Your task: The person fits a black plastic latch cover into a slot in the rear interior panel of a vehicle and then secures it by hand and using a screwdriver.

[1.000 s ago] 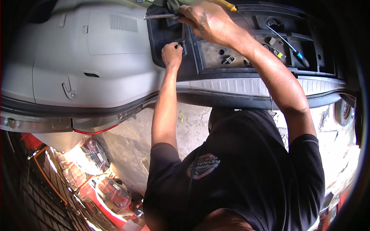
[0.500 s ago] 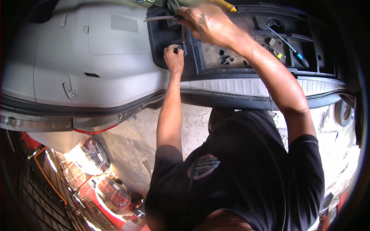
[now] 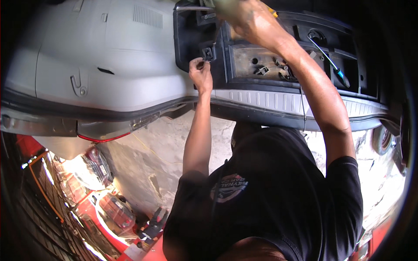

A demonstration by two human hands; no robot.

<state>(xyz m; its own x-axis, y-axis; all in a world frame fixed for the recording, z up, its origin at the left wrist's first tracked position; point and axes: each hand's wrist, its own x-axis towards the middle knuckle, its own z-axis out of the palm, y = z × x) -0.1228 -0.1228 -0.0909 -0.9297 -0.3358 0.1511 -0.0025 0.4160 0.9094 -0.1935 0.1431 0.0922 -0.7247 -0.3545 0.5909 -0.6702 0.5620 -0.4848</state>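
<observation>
My left hand (image 3: pixel 201 75) is closed in a pinch beside a small square black bracket (image 3: pixel 207 53) in the dark plastic tray by the grey side trim. Whatever lies between its fingertips is too small to make out. At the top edge my right hand (image 3: pixel 248 19), blurred, is wrapped round a metal bar tool. One arm of the metal bar tool (image 3: pixel 191 8) points left. A thin shaft (image 3: pixel 217 35) runs down from beneath that hand toward the bracket. Some greenish cloth or glove-like material (image 3: pixel 226 5) shows blurred next to that hand.
A screwdriver (image 3: pixel 328 61) with a blue and black handle lies across the black compartments at right. Several small clips and connectors (image 3: pixel 262 70) sit on the dusty panel. A ribbed grey sill (image 3: pixel 270 99) edges the car's rear opening. A cord (image 3: pixel 302 106) hangs over it.
My left hand has drawn back slightly from the square bracket, which now shows. My right hand is farther up in the picture with the bar tool. The whole view has shifted a little.
</observation>
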